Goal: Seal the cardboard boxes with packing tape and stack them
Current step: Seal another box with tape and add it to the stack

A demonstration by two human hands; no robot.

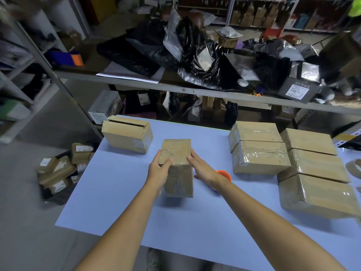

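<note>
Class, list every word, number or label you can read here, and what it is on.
Nothing can be read.
White label on the grey parcel: too small.
Stickers on the floor boxes: blurred.
Label on the black bag: blurred.
The box in the left hand: no legible print.

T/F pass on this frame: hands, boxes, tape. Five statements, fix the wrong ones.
1. The left hand and the right hand both touch the middle box. True.
2. The far-left box is taped shut. False: its top flaps show an open gap.
3. Taped boxes sit stacked on the right of the table. True.
4. The right hand holds the orange tape dispenser. False: it sits unheld behind the right wrist.
5. The middle box lies flat. False: its long side is upright.
</note>
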